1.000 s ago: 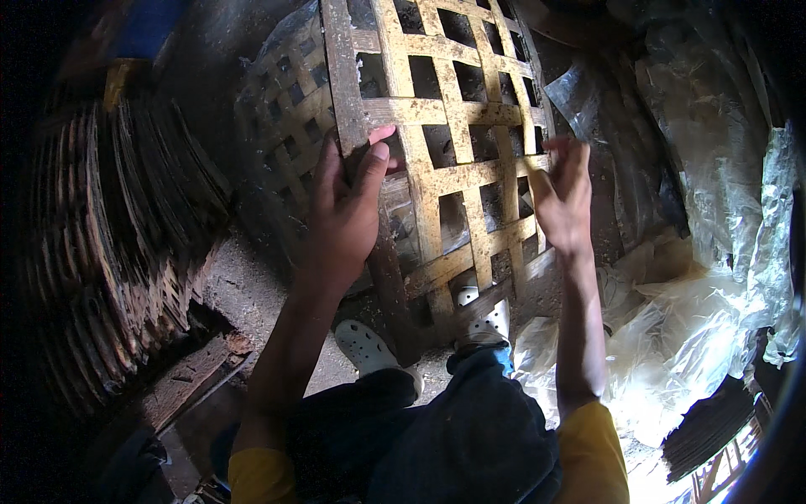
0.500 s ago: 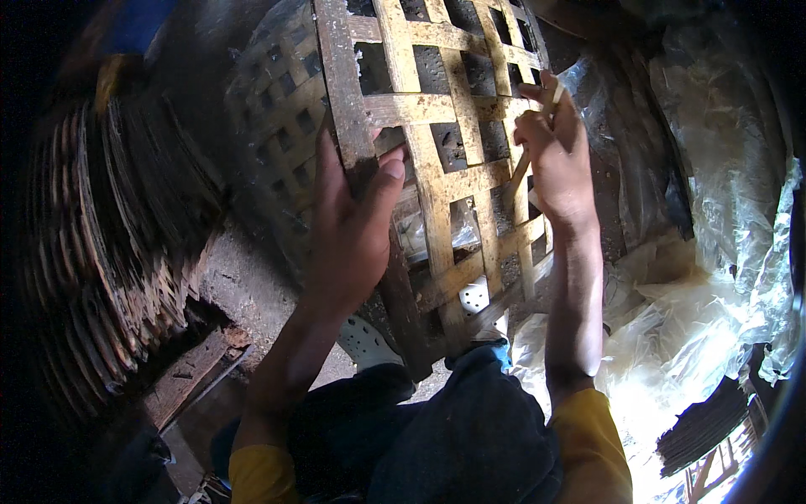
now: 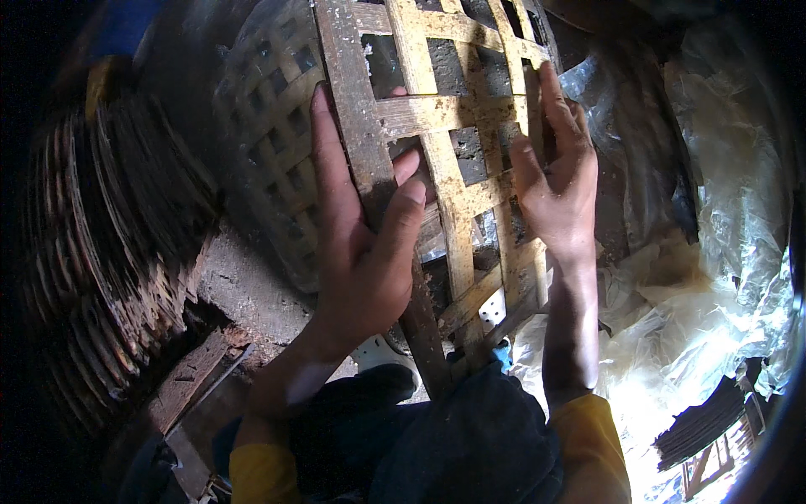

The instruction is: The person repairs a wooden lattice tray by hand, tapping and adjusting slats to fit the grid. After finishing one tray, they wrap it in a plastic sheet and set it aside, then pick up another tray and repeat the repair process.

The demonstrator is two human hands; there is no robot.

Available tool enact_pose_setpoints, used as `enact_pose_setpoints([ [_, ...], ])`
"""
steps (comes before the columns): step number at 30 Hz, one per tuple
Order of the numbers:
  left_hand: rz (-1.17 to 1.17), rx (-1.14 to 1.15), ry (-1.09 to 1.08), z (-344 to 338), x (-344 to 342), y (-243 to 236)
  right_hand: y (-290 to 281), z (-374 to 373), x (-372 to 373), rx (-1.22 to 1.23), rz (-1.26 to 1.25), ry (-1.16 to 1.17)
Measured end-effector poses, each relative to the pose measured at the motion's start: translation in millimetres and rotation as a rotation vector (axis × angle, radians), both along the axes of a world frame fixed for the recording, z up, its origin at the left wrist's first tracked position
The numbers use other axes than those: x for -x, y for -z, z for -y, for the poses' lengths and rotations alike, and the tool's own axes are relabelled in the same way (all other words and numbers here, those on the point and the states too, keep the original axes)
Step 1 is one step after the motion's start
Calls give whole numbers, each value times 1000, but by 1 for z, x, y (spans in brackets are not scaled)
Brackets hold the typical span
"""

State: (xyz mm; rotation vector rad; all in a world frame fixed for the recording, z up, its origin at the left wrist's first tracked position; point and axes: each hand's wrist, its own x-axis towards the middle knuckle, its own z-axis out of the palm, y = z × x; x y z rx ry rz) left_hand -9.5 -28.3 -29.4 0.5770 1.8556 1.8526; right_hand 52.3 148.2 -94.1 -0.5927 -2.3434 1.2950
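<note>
The lattice (image 3: 445, 168) is woven of flat wooden strips, pale yellow, matt and rough, with dark stains; its left edge strip looks greyer and weathered. The basket (image 3: 260, 151) behind is the same dull woven strip. The sheeting (image 3: 722, 252) at right is thin clear plastic, crumpled and glossy. The slab (image 3: 243, 294) looks like coarse, gritty concrete.

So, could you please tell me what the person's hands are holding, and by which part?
Both hold the woven bamboo lattice. The left hand grips its dark left edge strip, thumb in front; the right hand lies flat on strips near its right edge.
</note>
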Motion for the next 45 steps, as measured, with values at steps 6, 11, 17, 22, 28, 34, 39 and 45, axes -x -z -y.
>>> enact_pose_setpoints([
  [6,45,-15,-30,-2,0,-3,6,0,-6,189,40,31],
  [11,34,-12,-18,-1,2,-2,-17,-12,-12,111,117,-59],
  [17,-291,149,27,4,5,-2,-26,8,-7,15,141,-137],
  [22,-44,41,-27,-1,2,-1,-18,2,20,-40,116,-100],
  [28,-28,29,-44,3,2,-1,-24,20,-10,17,184,-113],
  [34,-114,87,-5,-3,6,-4,-17,1,34,55,130,-79],
  [39,20,16,-79,6,-1,1,-16,22,1,21,183,-100],
  [45,-12,64,-22,2,1,-3,-17,9,12,-1,129,-76],
])
